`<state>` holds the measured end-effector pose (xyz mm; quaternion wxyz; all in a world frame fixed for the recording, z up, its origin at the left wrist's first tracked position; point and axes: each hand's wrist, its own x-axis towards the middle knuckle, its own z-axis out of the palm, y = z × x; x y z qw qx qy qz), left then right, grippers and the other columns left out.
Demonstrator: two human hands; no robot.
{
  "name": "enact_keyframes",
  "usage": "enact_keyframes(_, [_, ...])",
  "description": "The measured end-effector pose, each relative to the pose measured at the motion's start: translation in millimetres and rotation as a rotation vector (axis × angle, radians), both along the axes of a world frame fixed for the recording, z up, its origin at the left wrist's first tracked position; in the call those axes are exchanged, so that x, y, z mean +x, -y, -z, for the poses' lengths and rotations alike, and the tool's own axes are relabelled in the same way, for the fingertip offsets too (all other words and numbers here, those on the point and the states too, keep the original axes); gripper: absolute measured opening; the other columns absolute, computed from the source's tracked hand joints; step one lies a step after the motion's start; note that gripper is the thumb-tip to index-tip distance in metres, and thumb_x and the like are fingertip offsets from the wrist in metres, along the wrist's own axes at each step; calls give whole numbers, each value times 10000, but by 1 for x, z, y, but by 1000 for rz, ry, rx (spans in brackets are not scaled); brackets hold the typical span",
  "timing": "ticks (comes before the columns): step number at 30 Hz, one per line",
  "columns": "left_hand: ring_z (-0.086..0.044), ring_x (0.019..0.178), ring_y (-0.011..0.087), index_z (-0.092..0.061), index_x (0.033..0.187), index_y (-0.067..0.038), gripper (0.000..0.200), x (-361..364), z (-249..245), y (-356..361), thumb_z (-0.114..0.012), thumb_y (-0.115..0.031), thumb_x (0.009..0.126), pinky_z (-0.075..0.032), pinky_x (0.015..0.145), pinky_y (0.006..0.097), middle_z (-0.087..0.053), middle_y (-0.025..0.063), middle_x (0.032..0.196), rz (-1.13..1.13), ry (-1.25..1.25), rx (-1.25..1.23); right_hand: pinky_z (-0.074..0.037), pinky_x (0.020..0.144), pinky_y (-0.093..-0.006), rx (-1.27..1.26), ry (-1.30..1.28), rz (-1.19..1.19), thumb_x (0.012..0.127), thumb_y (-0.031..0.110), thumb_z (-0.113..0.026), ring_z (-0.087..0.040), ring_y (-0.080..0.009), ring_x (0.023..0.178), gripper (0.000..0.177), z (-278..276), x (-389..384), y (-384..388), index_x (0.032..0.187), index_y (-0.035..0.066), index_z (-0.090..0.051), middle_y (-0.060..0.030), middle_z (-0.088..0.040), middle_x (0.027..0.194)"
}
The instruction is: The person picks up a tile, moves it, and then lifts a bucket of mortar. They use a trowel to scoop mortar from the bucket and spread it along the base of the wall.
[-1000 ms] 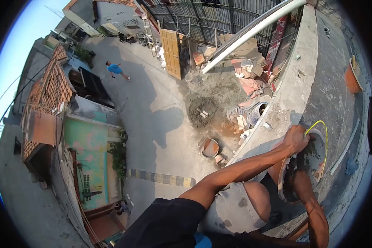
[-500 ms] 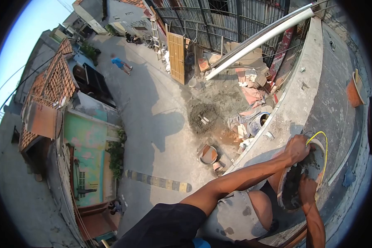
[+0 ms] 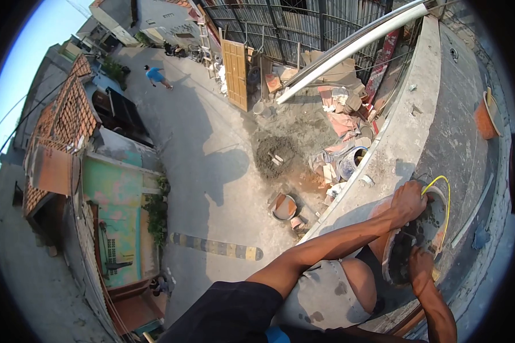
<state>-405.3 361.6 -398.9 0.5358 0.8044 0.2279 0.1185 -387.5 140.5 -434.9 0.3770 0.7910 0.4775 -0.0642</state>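
Observation:
A bucket (image 3: 440, 200) with dark grey wet mix inside stands tilted by my bent knee on the concrete ledge. A thin yellow handle (image 3: 449, 211) arches along its far side. My left hand (image 3: 409, 201) is closed at the bucket's upper rim, where the handle meets it. Down inside the bucket's opening is my right hand (image 3: 422, 263), with its fingers curled near the mix. Its fingers hide whatever they hold; a small tan piece (image 3: 436, 274) shows beside the wrist.
The concrete ledge (image 3: 406, 123) drops off to a street (image 3: 194, 171) below. Down there lie a mortar heap (image 3: 274, 157), rubble (image 3: 343, 126) and a tub (image 3: 284, 207). An orange hat-shaped item (image 3: 486, 123) rests farther along. A long white pipe (image 3: 355, 51) leans on the ledge. Someone in blue (image 3: 154, 74) walks below.
My view has shifted slightly, so the scene sits a little higher and left. The right hand has moved slightly within the bucket. The person in blue has moved along the street.

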Motion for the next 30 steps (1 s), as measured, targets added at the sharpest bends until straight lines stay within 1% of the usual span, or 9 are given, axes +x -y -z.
enact_keyframes(5, [-572, 870, 387, -577, 870, 31, 235, 8, 9, 16, -560, -183, 775, -464, 773, 451, -579, 223, 895, -52, 49, 56, -467, 635, -296, 141, -10, -19, 785, 168, -553, -604, -204, 784, 135, -20, 14, -10, 877, 71, -530, -98, -575, 807])
enact_keyframes(9, [-570, 883, 377, -562, 876, 27, 237, 8, 4, 21, -561, -189, 779, -462, 781, 444, -574, 213, 910, -46, 50, 54, -450, 589, -266, 238, 294, -28, 798, 136, -542, -580, -155, 664, 61, -8, 22, -33, 846, 106, -518, -38, -530, 757])
enact_keyframes(17, [-567, 875, 389, -593, 837, 28, 236, 4, 5, 14, -558, -196, 771, -454, 784, 456, -583, 216, 901, -65, 110, 9, -485, 620, -277, -3, 7, 17, 803, 213, -550, -625, -181, 714, 211, -1, -18, 9, 910, 32, -544, -86, -587, 823])
enact_keyframes(22, [-589, 775, 402, -634, 860, 28, 263, -9, -1, 3, -548, -192, 746, -465, 734, 440, -604, 256, 803, -25, 211, -16, -472, 705, -394, 331, -133, 300, 828, 331, -562, -567, -304, 948, 298, -62, -9, -23, 906, 49, -504, -180, -553, 935])
enact_keyframes(25, [-601, 710, 375, -643, 898, 17, 260, -21, -32, -5, -559, -189, 762, -465, 664, 393, -600, 247, 759, 50, 255, 121, -433, 579, -353, 564, 77, 42, 806, 261, -562, -553, -252, 709, 231, -76, 1, -38, 899, 68, -477, -142, -494, 863])
enact_keyframes(26, [-584, 739, 405, -629, 863, 25, 208, -22, -37, -5, -564, -143, 760, -461, 668, 433, -593, 252, 782, 35, 295, 118, -399, 562, -334, 524, 218, -14, 798, 165, -531, -509, -201, 668, 103, -80, 1, -47, 809, 70, -493, -73, -466, 713])
enact_keyframes(28, [-568, 656, 387, -617, 838, 36, 190, -26, -62, -13, -563, -133, 768, -430, 606, 412, -572, 254, 735, 106, 37, 81, -453, 526, -356, 362, 189, 83, 766, 127, -543, -563, -205, 722, 99, -66, 9, -64, 826, 52, -519, -79, -518, 725])
enact_keyframes(29, [-561, 634, 368, -614, 841, 41, 193, -24, -44, -15, -564, -131, 769, -418, 593, 407, -561, 243, 715, 73, 242, 165, -476, 512, -375, 309, 159, 147, 761, 125, -546, -581, -217, 747, 121, -55, 11, -69, 843, 37, -529, -90, -540, 745])
enact_keyframes(30, [-562, 625, 345, -612, 841, 44, 194, -24, -43, -17, -564, -129, 769, -422, 598, 398, -558, 225, 699, 64, 165, 196, -476, 512, -375, 310, 170, 188, 761, 125, -546, -581, -217, 747, 121, -45, 8, -68, 843, 37, -529, -90, -540, 745])
